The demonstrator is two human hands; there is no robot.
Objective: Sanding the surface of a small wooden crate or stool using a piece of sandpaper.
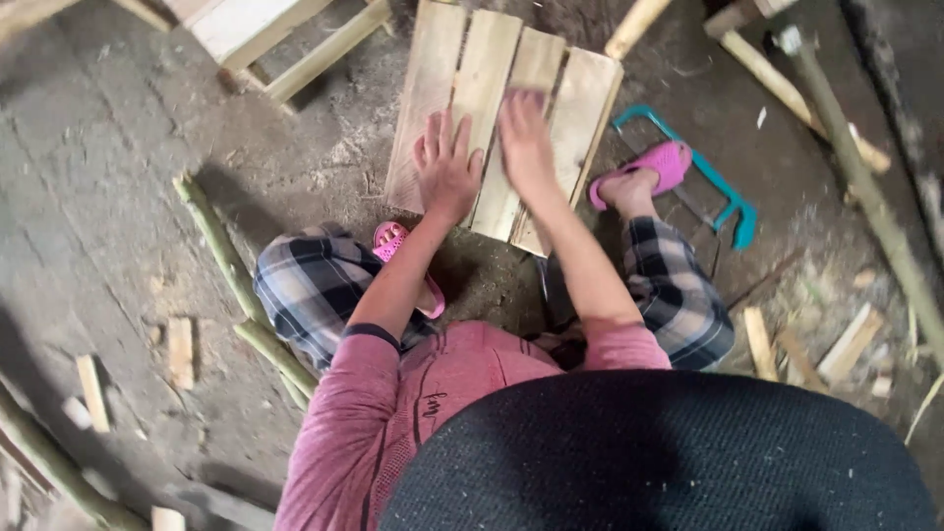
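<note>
Several pale wooden planks [433, 69] lie side by side on the dirt floor in front of me, forming a slatted panel. My left hand [447, 162] rests flat on the panel's near left part, fingers spread. My right hand [526, 138] lies palm down on the middle planks, slightly blurred, with something small possibly under the fingers that I cannot make out. I squat over the panel in checked trousers, with a pink sandal [664, 162] on my right foot beside the panel's right edge and another pink sandal [393, 241] near its left corner.
A teal-framed handsaw [723, 192] lies right of the panel. Green bamboo poles [221, 246] run along the left, another pole [865, 187] at right. Wood offcuts [851, 344] litter the floor on both sides. A wooden frame [265, 34] stands at the top left.
</note>
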